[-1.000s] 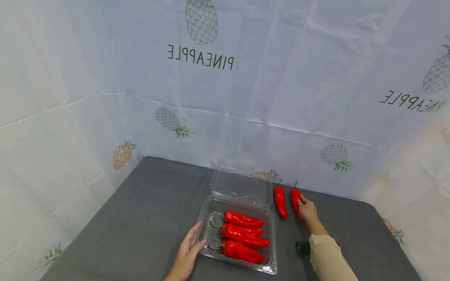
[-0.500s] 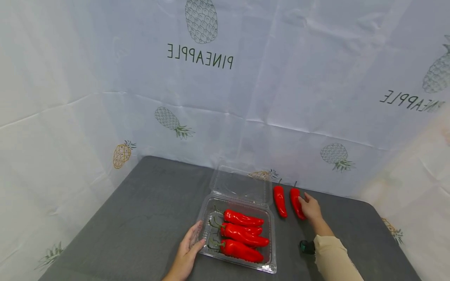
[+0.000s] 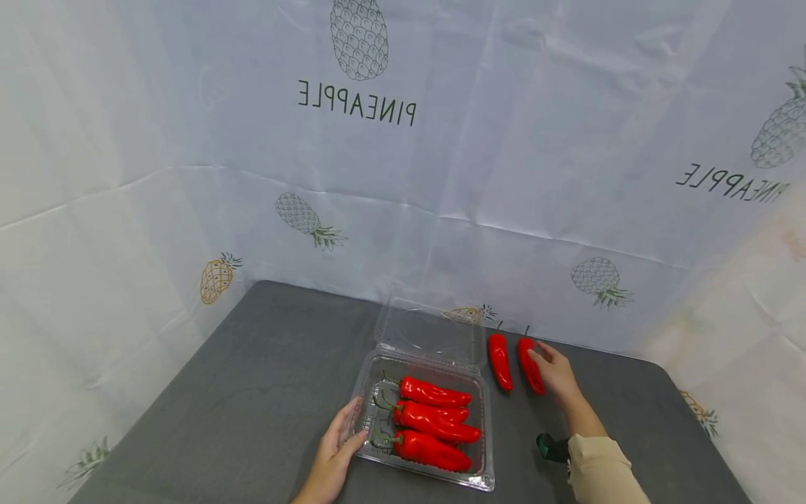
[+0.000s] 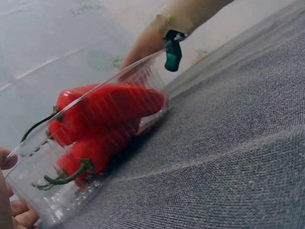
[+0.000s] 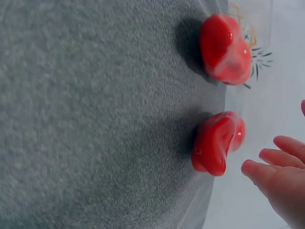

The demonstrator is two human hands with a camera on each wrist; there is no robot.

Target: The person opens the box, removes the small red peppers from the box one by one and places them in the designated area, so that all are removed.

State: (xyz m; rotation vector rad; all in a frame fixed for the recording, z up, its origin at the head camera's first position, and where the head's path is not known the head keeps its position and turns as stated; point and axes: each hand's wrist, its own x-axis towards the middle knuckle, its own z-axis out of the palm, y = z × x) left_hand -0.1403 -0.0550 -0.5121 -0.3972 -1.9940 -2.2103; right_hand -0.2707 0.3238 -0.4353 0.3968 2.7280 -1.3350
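Note:
A clear plastic clamshell container (image 3: 488, 458) lies with its lid (image 3: 434, 329) folded back, holding several red peppers (image 3: 437, 420) with green stems to the left. My left hand (image 3: 334, 448) grips the container's left side; in the left wrist view its thumb (image 4: 7, 158) is at the rim and other fingertips (image 4: 24, 214) show lower down. To the container's right, two more red peppers lie side by side on the table, a left one (image 3: 499, 360) and a right one (image 3: 530, 364). My right hand (image 3: 557, 371) hovers beside the right one, fingers loosely extended and holding nothing.
A grey cloth-covered table (image 3: 264, 392) carries everything. White curtain (image 3: 441, 175) printed with pineapples rises behind it and along both sides. A dark green and black device (image 3: 550, 448) is at the right wrist, below a beige sleeve (image 3: 601, 469).
My right hand has come off the right loose pepper, its fingers loosening and drawing slightly to the right. The left hand and the container have stayed put.

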